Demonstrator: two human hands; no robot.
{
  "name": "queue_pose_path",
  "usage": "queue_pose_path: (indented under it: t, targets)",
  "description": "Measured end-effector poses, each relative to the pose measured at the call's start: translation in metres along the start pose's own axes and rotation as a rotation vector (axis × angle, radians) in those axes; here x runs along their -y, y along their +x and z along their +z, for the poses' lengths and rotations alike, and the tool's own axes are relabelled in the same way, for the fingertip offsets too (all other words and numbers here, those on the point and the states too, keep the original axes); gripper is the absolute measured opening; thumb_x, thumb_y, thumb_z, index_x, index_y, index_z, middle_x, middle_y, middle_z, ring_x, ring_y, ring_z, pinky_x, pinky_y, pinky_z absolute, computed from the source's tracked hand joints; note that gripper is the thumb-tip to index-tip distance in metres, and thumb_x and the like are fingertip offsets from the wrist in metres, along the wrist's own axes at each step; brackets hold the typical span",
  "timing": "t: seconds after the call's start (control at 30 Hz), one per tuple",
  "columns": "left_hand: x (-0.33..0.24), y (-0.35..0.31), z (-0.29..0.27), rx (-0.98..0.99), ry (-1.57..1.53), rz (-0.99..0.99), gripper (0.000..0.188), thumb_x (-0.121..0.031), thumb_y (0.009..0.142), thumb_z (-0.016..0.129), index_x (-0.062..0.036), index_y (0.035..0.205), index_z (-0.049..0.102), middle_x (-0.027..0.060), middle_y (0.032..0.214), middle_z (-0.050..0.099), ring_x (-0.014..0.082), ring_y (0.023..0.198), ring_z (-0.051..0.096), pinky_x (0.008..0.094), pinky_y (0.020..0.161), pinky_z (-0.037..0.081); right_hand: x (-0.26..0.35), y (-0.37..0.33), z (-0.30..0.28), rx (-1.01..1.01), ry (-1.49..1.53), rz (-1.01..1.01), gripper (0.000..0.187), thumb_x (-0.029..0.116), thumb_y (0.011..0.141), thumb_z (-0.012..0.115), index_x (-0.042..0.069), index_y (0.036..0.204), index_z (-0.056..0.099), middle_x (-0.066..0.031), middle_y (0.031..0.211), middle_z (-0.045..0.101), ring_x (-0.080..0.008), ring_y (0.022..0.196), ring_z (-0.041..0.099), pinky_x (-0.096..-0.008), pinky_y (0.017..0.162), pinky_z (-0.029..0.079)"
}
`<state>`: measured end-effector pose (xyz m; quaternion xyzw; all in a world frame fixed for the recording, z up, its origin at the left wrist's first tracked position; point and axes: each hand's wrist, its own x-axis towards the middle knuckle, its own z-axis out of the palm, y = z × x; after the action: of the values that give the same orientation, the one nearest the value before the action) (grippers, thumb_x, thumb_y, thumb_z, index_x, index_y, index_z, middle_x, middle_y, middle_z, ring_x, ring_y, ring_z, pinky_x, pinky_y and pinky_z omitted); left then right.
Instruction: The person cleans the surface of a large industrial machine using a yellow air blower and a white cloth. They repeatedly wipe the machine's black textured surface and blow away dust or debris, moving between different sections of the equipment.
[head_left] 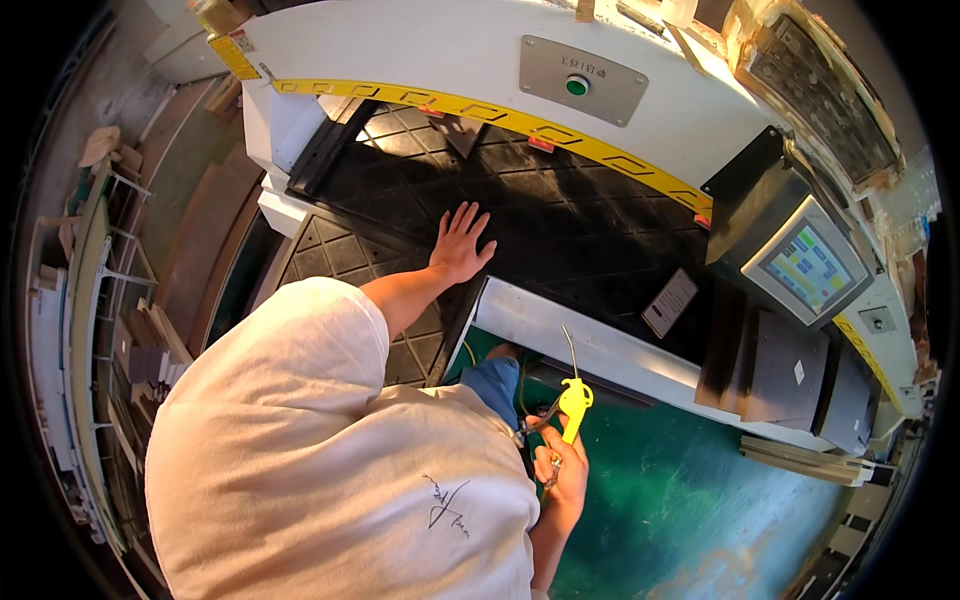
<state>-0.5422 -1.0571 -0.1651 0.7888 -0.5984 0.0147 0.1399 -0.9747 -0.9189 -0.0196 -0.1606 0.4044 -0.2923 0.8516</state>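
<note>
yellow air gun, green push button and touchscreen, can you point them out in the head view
Yellow air gun [575,399]: head view, on its yellow body.
Green push button [577,86]: head view, on its round cap.
Touchscreen [811,270]: head view, on the lit display.

White machine beam [430,45] arches across the top, a yellow strip [650,178] along its lower edge; grey metal plate [622,88] on its face carries a green push button [577,87]. To the right, a lit touchscreen [812,270] in a pale frame, with dark grey panels [782,365] below it and a stack of thin boards [800,463] low beside the green floor [680,490]. Far left: pale metal rack [116,275], large brown sheets [205,240] near it.
</note>
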Motion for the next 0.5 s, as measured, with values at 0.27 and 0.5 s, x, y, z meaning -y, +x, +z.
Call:
queue_pose_path:
  t: [0.27, 0.5]
  targets:
    - [-0.002, 0.001, -0.002, 0.015, -0.027, -0.001, 0.068, -0.052, 0.104, 0.052, -0.0110, 0.158, 0.046, 0.0163, 0.171, 0.030, 0.0354, 0.161, 0.021, 0.0585, 0.130, 0.016, -0.022, 0.017, 0.000, -0.009, 0.410, -0.076, 0.062, 0.054, 0.106, 0.050, 0.017, 0.155, 0.047, -0.0148, 0.133, 0.062, -0.0335, 0.127, 0.058, -0.0521, 0.081, 0.066]
    - [-0.002, 0.002, -0.002, 0.021, -0.018, -0.012, 0.068, -0.052, 0.105, 0.052, -0.0113, 0.159, 0.045, 0.0161, 0.171, 0.030, 0.0347, 0.161, 0.020, 0.0578, 0.130, 0.015, -0.021, 0.019, -0.002, 0.231, 0.531, -0.059, 0.062, 0.062, 0.109, 0.039, 0.023, 0.157, 0.042, -0.0170, 0.133, 0.062, -0.0448, 0.133, 0.055, -0.0550, 0.076, 0.068]
